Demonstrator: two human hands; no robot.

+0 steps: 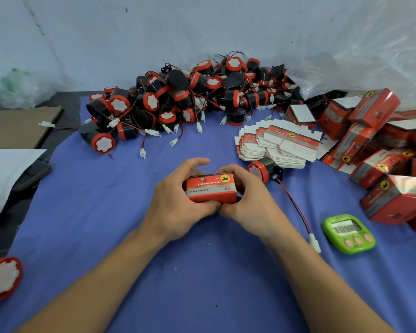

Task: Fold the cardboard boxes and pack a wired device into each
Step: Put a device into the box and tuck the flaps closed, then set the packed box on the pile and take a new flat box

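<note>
Fingers of left hand and right hand grip one box beside one wired device.

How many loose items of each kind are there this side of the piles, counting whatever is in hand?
Red box, gripped by left hand and right hand: 1
Devices: 2, the wired device right of the hands and the edge device at lower left
Green timer: 1
Total: 4
</note>
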